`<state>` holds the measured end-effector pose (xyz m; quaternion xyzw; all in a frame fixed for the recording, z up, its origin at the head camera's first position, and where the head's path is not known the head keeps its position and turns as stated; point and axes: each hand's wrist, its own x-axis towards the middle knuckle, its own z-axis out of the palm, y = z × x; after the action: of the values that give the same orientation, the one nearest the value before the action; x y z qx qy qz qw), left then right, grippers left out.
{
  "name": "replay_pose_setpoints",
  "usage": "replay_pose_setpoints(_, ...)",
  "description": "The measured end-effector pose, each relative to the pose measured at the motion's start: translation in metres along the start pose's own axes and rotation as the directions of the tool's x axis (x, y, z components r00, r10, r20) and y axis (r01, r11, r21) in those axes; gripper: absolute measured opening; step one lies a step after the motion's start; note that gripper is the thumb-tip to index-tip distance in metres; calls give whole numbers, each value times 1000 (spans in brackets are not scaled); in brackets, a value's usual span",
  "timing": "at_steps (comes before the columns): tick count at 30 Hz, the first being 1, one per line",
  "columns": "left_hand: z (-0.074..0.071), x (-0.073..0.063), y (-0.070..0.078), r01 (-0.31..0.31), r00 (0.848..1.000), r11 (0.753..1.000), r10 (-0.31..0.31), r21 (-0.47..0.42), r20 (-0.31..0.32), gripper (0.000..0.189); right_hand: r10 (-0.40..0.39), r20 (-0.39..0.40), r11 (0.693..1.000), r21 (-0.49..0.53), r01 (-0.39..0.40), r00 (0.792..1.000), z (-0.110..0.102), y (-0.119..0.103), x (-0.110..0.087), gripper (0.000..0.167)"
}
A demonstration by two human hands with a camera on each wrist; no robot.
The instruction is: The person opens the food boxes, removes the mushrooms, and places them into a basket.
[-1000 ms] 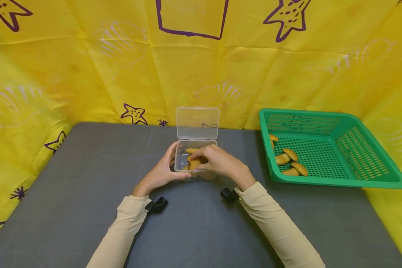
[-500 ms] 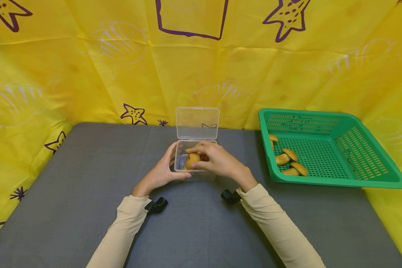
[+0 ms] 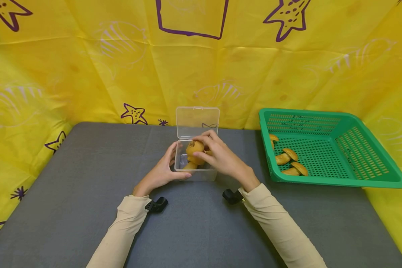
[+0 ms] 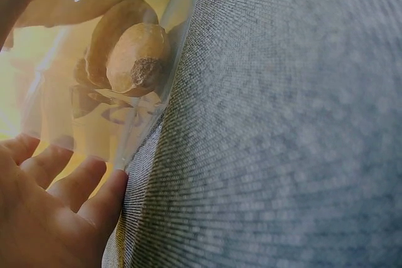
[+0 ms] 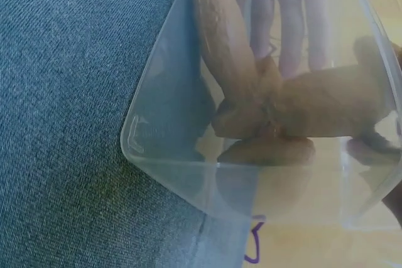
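Observation:
A small clear plastic box [image 3: 206, 176] stands on the grey table with its hinged lid [image 3: 197, 122] raised at the back. My left hand [image 3: 159, 173] holds the box at its left side, thumb along the front rim and fingers against the side wall. Within the box's opening, my right hand [image 3: 225, 160] pinches a brown mushroom [image 3: 195, 147] between thumb and fingers. Under it lies another mushroom [image 3: 190, 165]. Through the wall in the left wrist view, a mushroom's stem end [image 4: 135, 61] shows; the right wrist view shows a long mushroom stem [image 5: 223, 36] inside.
To the right, a green plastic basket [image 3: 341, 182] holds several mushrooms [image 3: 283, 159] along its left side. A yellow cloth [image 3: 201, 67] with sea-creature drawings hangs behind the grey table [image 3: 70, 186].
My right hand has risen and moved slightly back, turning the pinched mushroom up so that its cap shows. The mushroom beneath has come into view. My left hand and the box have stayed put.

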<state>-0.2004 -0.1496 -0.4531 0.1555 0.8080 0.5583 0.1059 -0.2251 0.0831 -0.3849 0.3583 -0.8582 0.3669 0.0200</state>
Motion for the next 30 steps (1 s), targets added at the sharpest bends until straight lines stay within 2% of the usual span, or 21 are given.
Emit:
replay_pose_setpoints(6,0,1,-1,-5,1000,1000,5,0,-2,108,-62,-71,998,0,63,996,0,3,0,42)
replay_pose_setpoints(19,0,1,-1,-14,1000,1000,14,-9,-2,106,22,45,998,-58,-19,999,5,6,-3,49)
replay_pose_setpoints(26,0,0,-1,-2,1000,1000,2,2,2,108,17,43,999,-52,-14,999,4,5,-4,46)
replay_pose_setpoints(30,-1,0,0,4,1000,1000,-4,8,1,108,11,38,1000,-11,-11,999,4,6,-3,45)
